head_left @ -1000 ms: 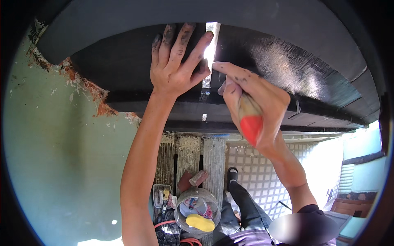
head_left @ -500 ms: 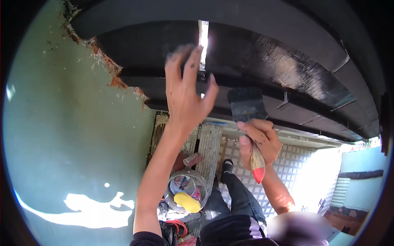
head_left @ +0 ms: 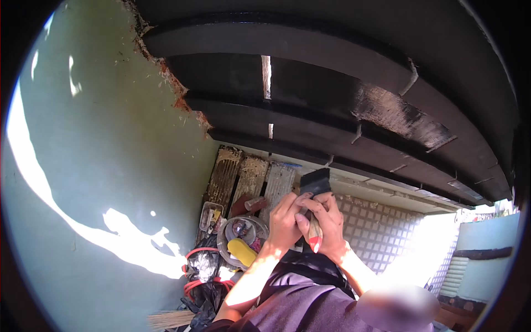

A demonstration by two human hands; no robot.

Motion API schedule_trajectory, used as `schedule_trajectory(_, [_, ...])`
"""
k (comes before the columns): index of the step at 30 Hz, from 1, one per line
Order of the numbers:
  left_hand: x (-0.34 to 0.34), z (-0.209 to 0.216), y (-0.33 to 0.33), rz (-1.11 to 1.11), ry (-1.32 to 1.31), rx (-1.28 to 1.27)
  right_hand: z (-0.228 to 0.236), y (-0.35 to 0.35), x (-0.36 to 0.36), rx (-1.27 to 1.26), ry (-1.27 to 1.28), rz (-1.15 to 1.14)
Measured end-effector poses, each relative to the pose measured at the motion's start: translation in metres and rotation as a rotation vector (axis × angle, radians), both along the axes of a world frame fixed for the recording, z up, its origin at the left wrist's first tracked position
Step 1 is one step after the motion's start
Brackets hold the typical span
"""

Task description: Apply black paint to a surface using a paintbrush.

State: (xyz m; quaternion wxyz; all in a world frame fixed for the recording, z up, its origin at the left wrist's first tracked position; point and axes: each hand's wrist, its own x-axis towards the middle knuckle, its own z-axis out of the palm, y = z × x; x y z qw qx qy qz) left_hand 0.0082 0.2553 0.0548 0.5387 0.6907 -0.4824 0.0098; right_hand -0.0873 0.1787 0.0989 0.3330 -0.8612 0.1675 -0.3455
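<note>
A wide paintbrush with black bristles points away from me, its wooden handle ending in a red tip. My right hand is wrapped round the handle near the ferrule. Bent fingers of my left hand are closed against the brush from the other side, touching my right fingers; just where they grip is partly hidden. Dark smudges mark my fingers. Overhead, beyond the hands, run dark-painted boards and beams, with a bare, patchy board toward the right.
A green wall stands on the left, its upper edge broken. Below are weathered planks, a grey bucket with a yellow object in it, a small clear container, and black bags with red hose. Patterned tiles lie right.
Both hands have come down from near the boards toward my body. My left hand, earlier spread and apart, has closed in at the brush beside my right hand. The view has shifted.
</note>
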Motion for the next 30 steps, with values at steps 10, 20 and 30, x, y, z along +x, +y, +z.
schedule_trajectory(10, [0.036,-0.024,-0.028,0.374,0.571,-0.075,0.002,-0.051,-0.02,0.152,0.304,0.237])
schedule_trajectory(20, [0.11,0.035,-0.141,0.24,1.266,-0.941,-0.12,-0.157,-0.064,0.114,0.877,0.478])
schedule_trajectory(30, [0.12,0.034,-0.214,0.009,1.194,-1.24,-0.19,-0.186,-0.082,0.187,1.046,0.622])
